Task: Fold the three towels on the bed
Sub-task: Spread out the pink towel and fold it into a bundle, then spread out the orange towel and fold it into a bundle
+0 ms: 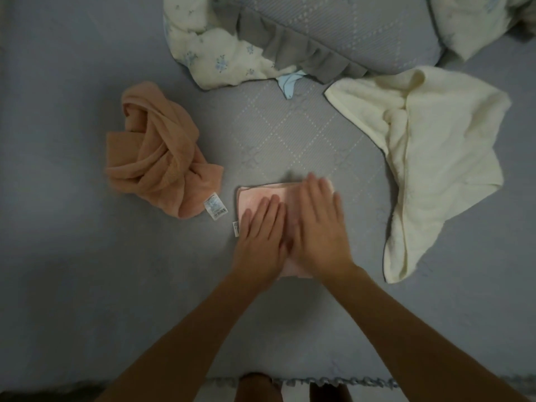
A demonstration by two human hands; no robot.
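A small pink towel (255,197), folded into a neat rectangle, lies in the middle of the grey bed (72,256). Both my hands press flat on it with straight fingers: my left hand (259,242) on its left half, my right hand (320,227) on its right half, so most of the towel is hidden. A crumpled orange-brown towel (158,152) with a white label sits to the left. A cream towel (438,158) lies loosely spread at the right.
A grey ruffled pillow (333,33) and a white floral blanket (220,59) lie at the back of the bed. The bed's fringed front edge (348,382) runs along the bottom of the view.
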